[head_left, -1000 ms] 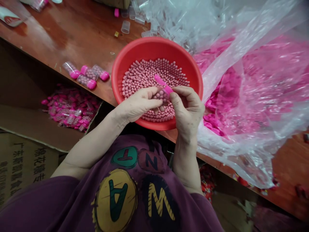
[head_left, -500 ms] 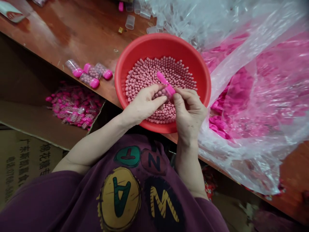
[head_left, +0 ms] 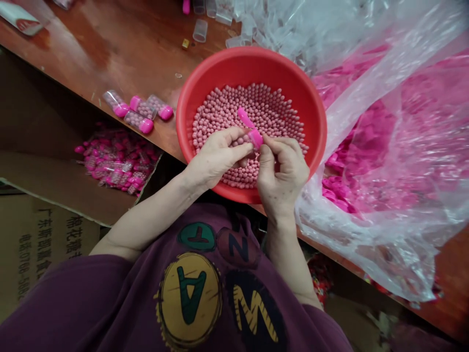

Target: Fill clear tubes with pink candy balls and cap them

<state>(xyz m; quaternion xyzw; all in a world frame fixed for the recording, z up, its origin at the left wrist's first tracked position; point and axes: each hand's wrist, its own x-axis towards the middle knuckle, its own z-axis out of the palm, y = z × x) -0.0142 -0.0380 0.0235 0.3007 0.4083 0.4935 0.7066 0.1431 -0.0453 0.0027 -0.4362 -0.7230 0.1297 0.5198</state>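
Above a red bowl (head_left: 317, 117) of small pink balls (head_left: 234, 105), my left hand (head_left: 216, 155) is closed around a small clear tube (head_left: 240, 141) with pink balls inside. The pink flip-top cap (head_left: 255, 138) sits at the tube's right end, its lid swung up and open. With thumb and fingertips, my right hand (head_left: 284, 168) pinches at the right edge of that cap. My fingers partly cover the tube.
Several filled tubes (head_left: 138, 121) with pink caps lie left of the bowl. Below the table edge, a cardboard box (head_left: 66, 188) holds many more. Empty clear tubes (head_left: 200, 31) lie behind the bowl. A plastic bag (head_left: 370, 230) of pink caps (head_left: 366, 146) spreads at the right.
My right hand has shifted slightly left and down against the cap. The left hand keeps its hold on the tube, and the cap's lid remains open.
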